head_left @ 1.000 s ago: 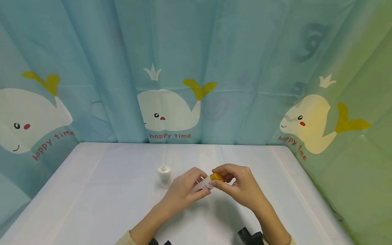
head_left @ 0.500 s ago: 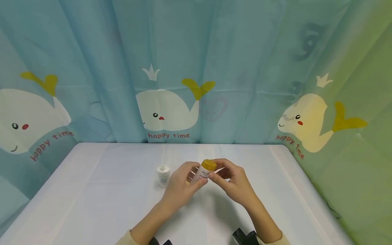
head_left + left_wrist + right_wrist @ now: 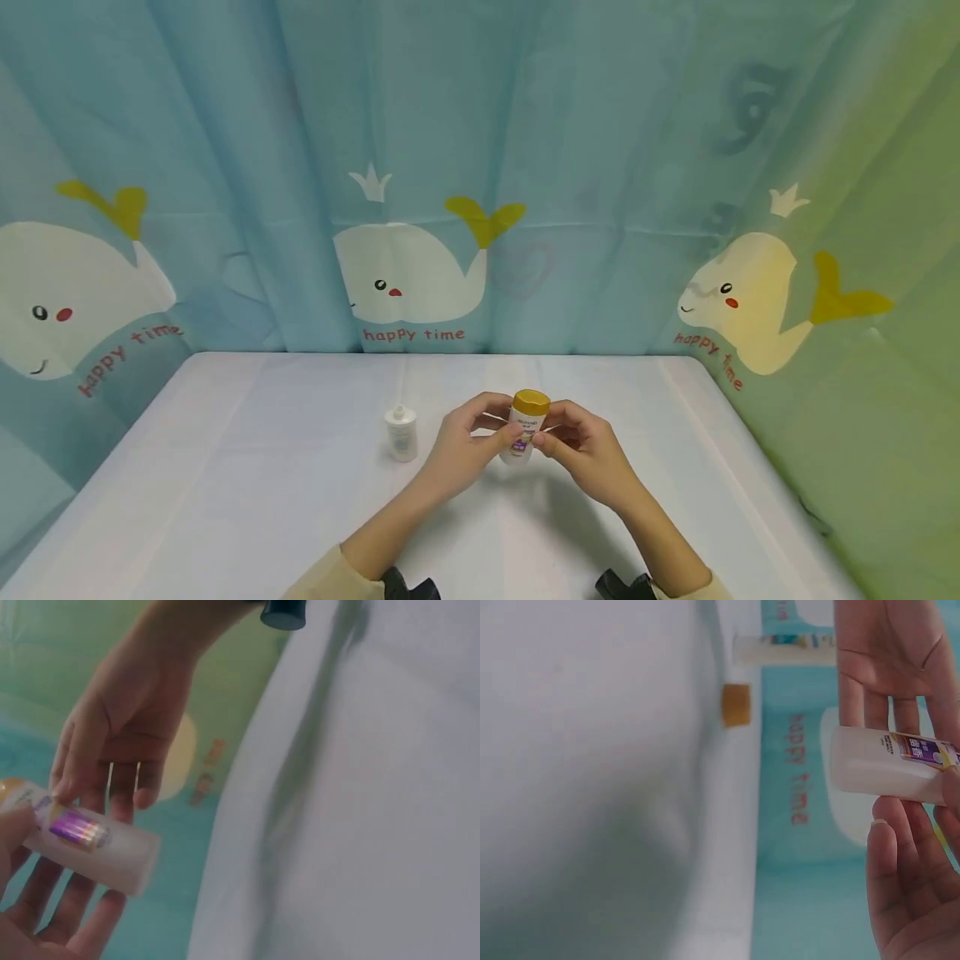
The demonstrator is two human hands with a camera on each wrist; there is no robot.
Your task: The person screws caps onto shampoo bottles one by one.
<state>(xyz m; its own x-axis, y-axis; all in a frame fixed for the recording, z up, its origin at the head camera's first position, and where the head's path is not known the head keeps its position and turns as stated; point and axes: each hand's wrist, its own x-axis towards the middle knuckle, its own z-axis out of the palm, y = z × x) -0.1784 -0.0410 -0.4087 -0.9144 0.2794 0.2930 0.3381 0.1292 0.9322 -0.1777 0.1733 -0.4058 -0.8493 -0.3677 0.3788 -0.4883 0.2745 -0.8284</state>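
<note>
A small white bottle (image 3: 527, 422) with a gold-yellow cap (image 3: 532, 402) is held nearly upright above the table, its purple label towards me. My left hand (image 3: 467, 450) grips its left side, thumb across the front. From the right, my right hand (image 3: 594, 457) pinches the same bottle between thumb and fingers. Both hands are around the bottle's body in the left wrist view, where the bottle's plain base (image 3: 131, 862) shows. A second white bottle (image 3: 402, 435), capless with a nozzle on top, stands on the table left of my left hand.
An orange-yellow cap (image 3: 736, 705) sits on the table near the second bottle in the right wrist view; my left hand seems to hide it in the head view. The white table (image 3: 247, 467) ends at a blue curtain (image 3: 600, 167) with printed whales.
The capped bottle has turned from slanting rightwards to nearly upright. My right hand's grasp has shifted from near the cap to the bottle's side. The standing bottle has stayed put.
</note>
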